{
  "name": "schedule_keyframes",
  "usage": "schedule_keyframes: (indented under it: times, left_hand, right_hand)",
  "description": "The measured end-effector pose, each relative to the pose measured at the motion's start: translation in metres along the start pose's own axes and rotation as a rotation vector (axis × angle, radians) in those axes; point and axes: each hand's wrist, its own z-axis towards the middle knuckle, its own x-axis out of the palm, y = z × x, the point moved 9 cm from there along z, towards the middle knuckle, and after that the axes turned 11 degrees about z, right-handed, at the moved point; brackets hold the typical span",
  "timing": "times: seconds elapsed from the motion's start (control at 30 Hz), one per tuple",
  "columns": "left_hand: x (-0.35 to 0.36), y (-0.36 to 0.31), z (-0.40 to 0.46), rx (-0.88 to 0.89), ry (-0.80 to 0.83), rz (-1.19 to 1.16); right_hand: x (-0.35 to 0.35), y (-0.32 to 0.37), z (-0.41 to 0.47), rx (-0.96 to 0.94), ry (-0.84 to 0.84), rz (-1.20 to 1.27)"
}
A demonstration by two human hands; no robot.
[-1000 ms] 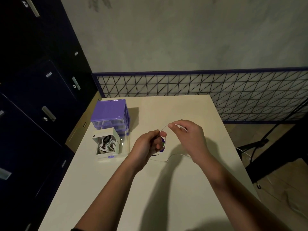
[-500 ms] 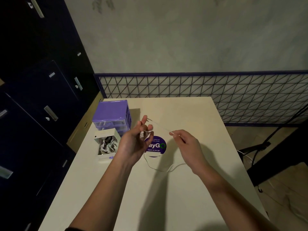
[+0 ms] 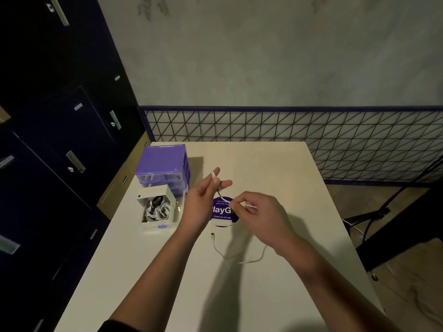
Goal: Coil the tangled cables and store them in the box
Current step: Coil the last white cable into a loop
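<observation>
A thin white cable (image 3: 251, 261) trails across the pale table (image 3: 275, 178), its small plug end lying near the middle. My left hand (image 3: 203, 200) is raised above the table with the cable looped around its fingers. My right hand (image 3: 261, 212) pinches the same cable just right of the left hand, over a round purple sticker (image 3: 221, 213). A small open white box (image 3: 155, 208) with several coiled white cables inside stands to the left of my left hand.
A purple drawer unit (image 3: 163, 166) stands behind the white box at the table's left edge. Dark lockers (image 3: 60, 140) line the left side. A wire grid panel (image 3: 287, 127) runs behind the table. A black stand (image 3: 374, 213) and floor lie to the right.
My right hand has moved closer to the left hand, shortening the stretch of cable between them. The loose tail on the table has shifted, and its plug end now shows.
</observation>
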Motion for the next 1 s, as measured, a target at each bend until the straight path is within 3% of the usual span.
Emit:
schedule_keyframes:
  times: [0.1,0.2,0.6,0.73,0.9,1.0]
  left_hand:
    - [0.001,0.004,-0.002,0.077,0.036,0.330]
    - [0.002,0.008,-0.006,0.061,0.083,0.360]
    - [0.033,0.004,-0.020,-0.105,0.335,0.028]
    - [0.034,0.008,-0.020,-0.183,0.314,-0.227]
    - [0.028,0.020,-0.012,-0.314,0.210,-0.632]
    - [0.020,0.024,-0.009,-0.372,0.159,-0.764]
  right_hand:
    - [-0.013,0.004,0.006,0.009,-0.030,0.195]
    - [-0.025,0.009,0.012,0.005,-0.035,0.306]
    - [-0.045,-0.009,0.028,0.008,-0.232,0.327]
    - [-0.040,-0.029,0.027,0.087,-0.258,0.293]
    - [-0.021,-0.034,0.017,0.064,-0.126,0.254]
    - [-0.022,-0.044,0.014,0.069,-0.166,0.259]
